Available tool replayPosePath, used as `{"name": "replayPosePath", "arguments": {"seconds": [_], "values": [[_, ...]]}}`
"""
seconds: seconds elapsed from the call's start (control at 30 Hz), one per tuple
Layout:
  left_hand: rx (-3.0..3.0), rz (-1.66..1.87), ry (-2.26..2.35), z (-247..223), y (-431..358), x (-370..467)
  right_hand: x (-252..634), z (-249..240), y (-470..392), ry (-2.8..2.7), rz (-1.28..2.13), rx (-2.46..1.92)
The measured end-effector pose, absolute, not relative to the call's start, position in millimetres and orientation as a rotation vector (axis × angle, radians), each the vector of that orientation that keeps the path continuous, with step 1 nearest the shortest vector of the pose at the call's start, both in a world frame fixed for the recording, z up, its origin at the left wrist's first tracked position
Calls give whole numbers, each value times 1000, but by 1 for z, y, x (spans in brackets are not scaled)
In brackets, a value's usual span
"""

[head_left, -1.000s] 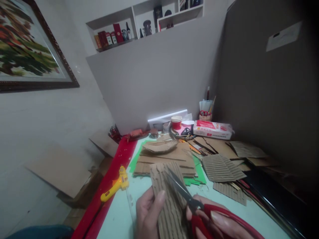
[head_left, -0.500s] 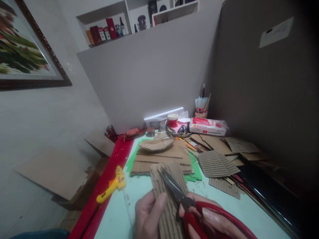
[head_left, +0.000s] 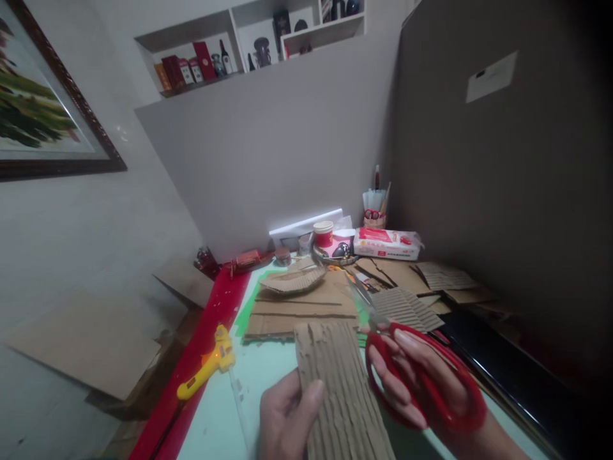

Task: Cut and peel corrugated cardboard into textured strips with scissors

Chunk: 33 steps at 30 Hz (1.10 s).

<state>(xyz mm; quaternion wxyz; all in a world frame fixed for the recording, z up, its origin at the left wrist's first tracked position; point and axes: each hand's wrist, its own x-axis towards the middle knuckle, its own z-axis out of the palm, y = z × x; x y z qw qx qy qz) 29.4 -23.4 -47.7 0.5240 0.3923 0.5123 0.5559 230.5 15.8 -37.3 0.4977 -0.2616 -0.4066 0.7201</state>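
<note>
The bare left hand (head_left: 290,414) is grasping a long, flat strip of brown corrugated cardboard (head_left: 340,390); its thumb is pressing on the ridged upper face while the other fingers are curling behind the left edge, leaving only the strip's thickness between them. The strip is extending beyond the thumb and running to the right of it, its ridges pointing away from the person.

To the right of those fingers, the bare right hand (head_left: 421,377) is holding a pair of scissors with red looped handles and grey metal blades (head_left: 433,395). Its fingers are bending around and through the loops, and the blades are pointing forward and leftward past the fingertips, clear of the strip's right edge. The blades are blurring, so how far apart they are standing cannot be told.

Left of the left fingers, a yellow glue gun (head_left: 209,366) is lying by the red border of the pale mint desk (head_left: 211,425). Ahead of the left fingers, flat brown cardboard sheets (head_left: 301,313) are lying, with a curved, pale brown corrugated piece (head_left: 294,281) resting on top. Beyond the right fingertips, a ridged grey-brown cardboard piece (head_left: 407,308) is lying. Right of the right fingers, a glossy black flat object (head_left: 498,361) is stretching along the desk.
</note>
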Motion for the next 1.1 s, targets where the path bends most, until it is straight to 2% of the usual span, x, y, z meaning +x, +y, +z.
{"name": "replayPosePath", "arguments": {"seconds": [0.1, 0.2, 0.3, 0.43, 0.53, 0.67, 0.83, 1.1], "values": [[863, 1378, 1175, -42, -20, 25, 242, -33, 26, -1244, 1498, -949], [851, 1422, 1089, -38, -15, 22, 248, -40, 31, -1766, 931, -1329], [825, 1523, 1062, -38, -12, 21, 244, -59, 32, -2151, 465, -1420], [769, 1585, 1015, -42, -11, 21, 236, -78, 31, -2252, 440, -1328], [750, 1598, 1001, -45, -9, 19, 233, -73, 33, -2232, 386, -1313], [698, 1610, 1028, -45, -8, 21, 219, -29, 27, -2106, 325, -1252], [669, 1619, 838, -28, -11, 26, 172, 33, 11, -2047, 292, -841], [1118, 1617, 720, 17, -12, -2, 134, 60, 4, -1889, 64, -567]]}}
